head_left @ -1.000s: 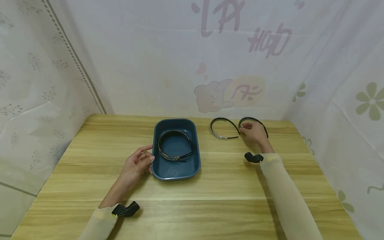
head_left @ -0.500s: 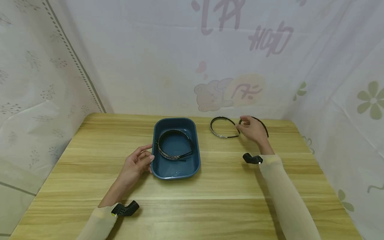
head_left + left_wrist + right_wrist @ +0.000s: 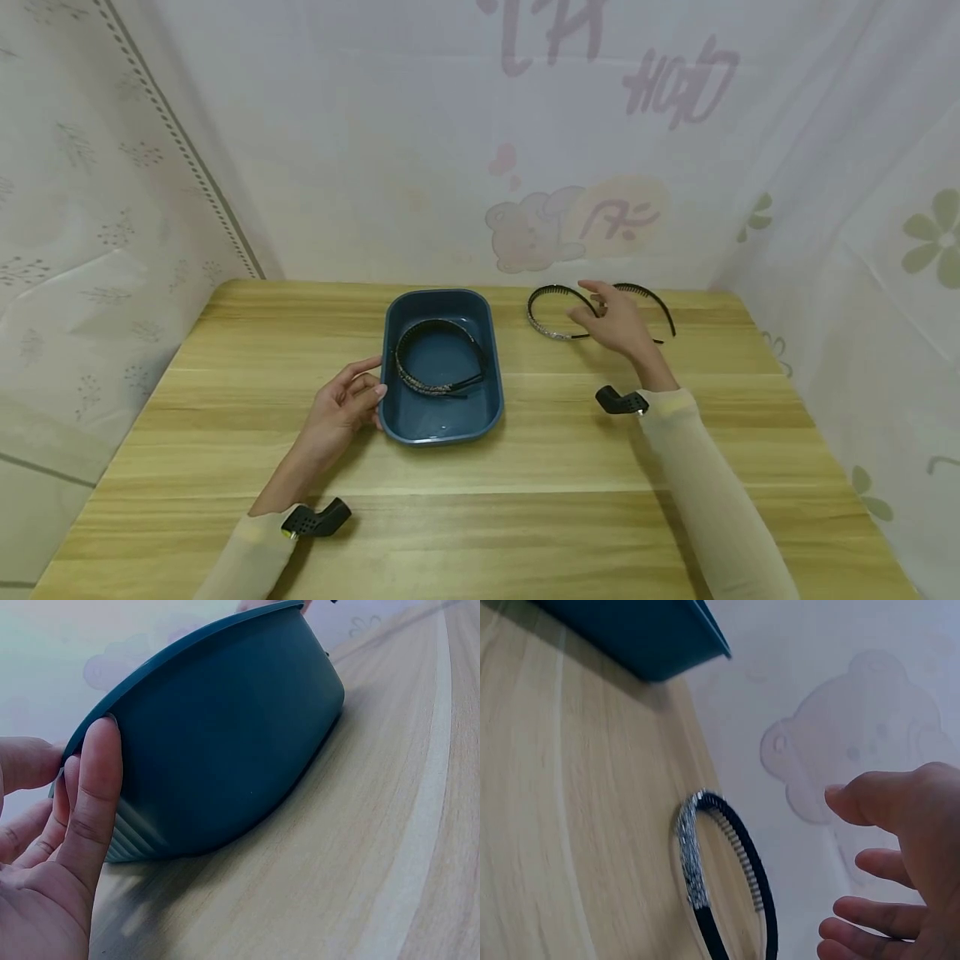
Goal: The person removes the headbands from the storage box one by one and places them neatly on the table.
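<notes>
Pinching tray [image 3: 225, 735] by rim: left fingers [image 3: 99, 780]. Right fingers [image 3: 877, 915] spread. Head view alone shows headbands [image 3: 425, 389] inside.

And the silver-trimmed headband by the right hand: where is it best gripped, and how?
Probably its plain black end nearest the right hand, pinched from the right and above: the headband lies as an open loop, leaving room inside for a finger, and its teeth sit further round.

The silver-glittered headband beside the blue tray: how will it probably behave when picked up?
The headband probably lifts light, being a slim band. It seems stiff rather than floppy, holding its open curve. Its comb teeth might snag.
</notes>
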{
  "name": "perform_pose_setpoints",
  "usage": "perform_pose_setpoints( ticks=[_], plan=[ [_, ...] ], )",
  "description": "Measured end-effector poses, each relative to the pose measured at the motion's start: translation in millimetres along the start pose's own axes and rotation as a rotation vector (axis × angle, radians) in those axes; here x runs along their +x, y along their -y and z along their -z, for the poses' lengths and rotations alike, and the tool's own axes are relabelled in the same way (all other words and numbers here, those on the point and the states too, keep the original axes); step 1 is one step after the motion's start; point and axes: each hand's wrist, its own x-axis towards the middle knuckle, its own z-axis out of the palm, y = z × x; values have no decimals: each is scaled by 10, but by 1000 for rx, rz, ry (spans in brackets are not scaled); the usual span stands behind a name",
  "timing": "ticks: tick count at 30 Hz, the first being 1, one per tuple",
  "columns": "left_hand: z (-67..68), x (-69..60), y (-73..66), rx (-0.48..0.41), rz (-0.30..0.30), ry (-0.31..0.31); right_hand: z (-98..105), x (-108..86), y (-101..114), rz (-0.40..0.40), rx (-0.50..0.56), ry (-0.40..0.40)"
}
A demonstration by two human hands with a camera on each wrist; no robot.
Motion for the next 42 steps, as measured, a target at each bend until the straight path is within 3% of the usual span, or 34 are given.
perform_pose_setpoints(
  ticks=[19, 35, 42],
  plan=[
    [2, 0, -27, -3, -3, 3, -280, -80, 411, 109, 122, 83],
    [-19, -16, 35, -33, 3, 2, -498, 13, 815, 193, 96, 200],
    [-5, 12, -13, -27, 16, -14, -609, 15, 996, 208, 116, 237]
  ],
)
